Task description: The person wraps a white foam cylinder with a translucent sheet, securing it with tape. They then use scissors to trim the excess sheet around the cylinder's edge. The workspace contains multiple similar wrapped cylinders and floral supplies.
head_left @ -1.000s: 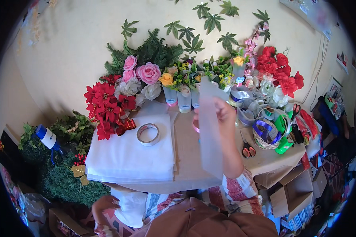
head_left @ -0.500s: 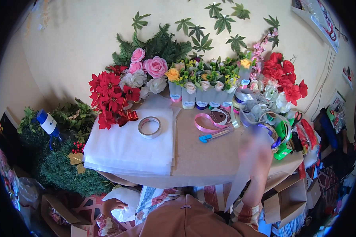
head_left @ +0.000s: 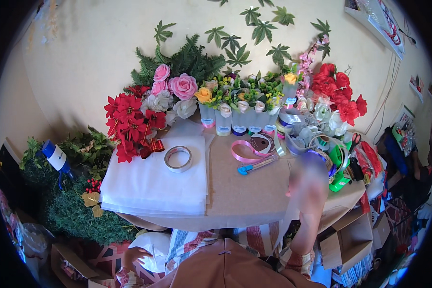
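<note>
My right hand (head_left: 312,198) is raised over the table's right front side, its fingers partly blurred. From it a translucent white strip (head_left: 286,221) hangs past the table edge; the fingers look closed on the strip's upper part. Low at the left, beside my lap, my left hand (head_left: 137,254) has its fingers stretched out next to a white bundle (head_left: 154,249), with nothing visible in it. On the table lie a stack of white translucent sheets (head_left: 153,187), a tape roll (head_left: 178,159), a pink ribbon (head_left: 242,151) and a blue-tipped cutter (head_left: 257,165).
Artificial flowers in white vases (head_left: 223,123) line the table's back. Red poinsettias (head_left: 129,120) stand left, red flowers (head_left: 338,86) right. A basket (head_left: 324,161), green tool (head_left: 340,181) and scissors (head_left: 354,140) crowd the right side. Below is a cardboard box (head_left: 343,247).
The view has shifted slightly. My left hand has moved a little away from the white bundle, its fingers more spread. My right hand stays over the table with the strip.
</note>
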Demonstrator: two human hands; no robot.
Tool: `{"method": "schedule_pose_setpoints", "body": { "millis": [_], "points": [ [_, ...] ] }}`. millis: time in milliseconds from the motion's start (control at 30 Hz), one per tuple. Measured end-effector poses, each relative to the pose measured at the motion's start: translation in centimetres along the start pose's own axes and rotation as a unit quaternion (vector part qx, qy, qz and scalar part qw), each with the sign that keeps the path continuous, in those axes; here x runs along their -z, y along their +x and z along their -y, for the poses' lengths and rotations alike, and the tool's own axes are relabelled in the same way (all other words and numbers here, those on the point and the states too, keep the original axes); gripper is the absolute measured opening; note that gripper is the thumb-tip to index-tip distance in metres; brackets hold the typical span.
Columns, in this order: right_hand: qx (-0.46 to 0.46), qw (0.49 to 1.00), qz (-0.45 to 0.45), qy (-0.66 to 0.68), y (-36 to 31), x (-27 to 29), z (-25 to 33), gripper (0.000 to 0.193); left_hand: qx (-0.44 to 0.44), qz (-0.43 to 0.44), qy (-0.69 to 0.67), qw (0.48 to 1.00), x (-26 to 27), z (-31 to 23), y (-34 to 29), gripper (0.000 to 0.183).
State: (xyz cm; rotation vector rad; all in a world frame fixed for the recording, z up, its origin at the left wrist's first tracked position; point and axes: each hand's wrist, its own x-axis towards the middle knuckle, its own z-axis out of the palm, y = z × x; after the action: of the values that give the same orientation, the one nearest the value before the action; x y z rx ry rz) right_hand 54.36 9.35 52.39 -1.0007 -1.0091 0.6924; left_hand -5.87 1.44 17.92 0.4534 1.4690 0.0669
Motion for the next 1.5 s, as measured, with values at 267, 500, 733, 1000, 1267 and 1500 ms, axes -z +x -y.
{"method": "schedule_pose_setpoints", "body": {
  "millis": [267,500,733,1000,1267,1500],
  "points": [
    [0.013,0.994,-0.059,-0.095,0.2,0.1,0.5,0.018,-0.269,0.061,0.147,0.95,-8.2,-14.4,-15.8,0.05],
    [0.056,0.985,-0.032,-0.16,0.4,0.3,-0.9,0.013,-0.585,0.172,-0.018,0.793,-19.8,-25.6,-24.5,0.052],
    [0.009,0.991,-0.022,-0.128,-0.3,0.9,-0.9,0.016,-0.614,0.183,-0.123,0.758,-28.0,-31.6,-25.0,0.053],
    [-0.067,0.997,-0.013,-0.046,-1.3,0.6,-0.4,0.028,-0.592,0.23,-0.172,0.753,-30.1,-31.8,-24.9,0.053],
    [-0.114,0.992,0.057,-0.011,-1.5,-0.9,0.6,0.032,-0.547,0.253,-0.233,0.763,-30.4,-31.3,-24.0,0.041],
    [-0.105,0.991,0.087,-0.014,-0.4,-1.6,1.6,0.033,-0.539,0.253,-0.225,0.771,-30.3,-31.1,-22.8,0.031]
  ]
}}
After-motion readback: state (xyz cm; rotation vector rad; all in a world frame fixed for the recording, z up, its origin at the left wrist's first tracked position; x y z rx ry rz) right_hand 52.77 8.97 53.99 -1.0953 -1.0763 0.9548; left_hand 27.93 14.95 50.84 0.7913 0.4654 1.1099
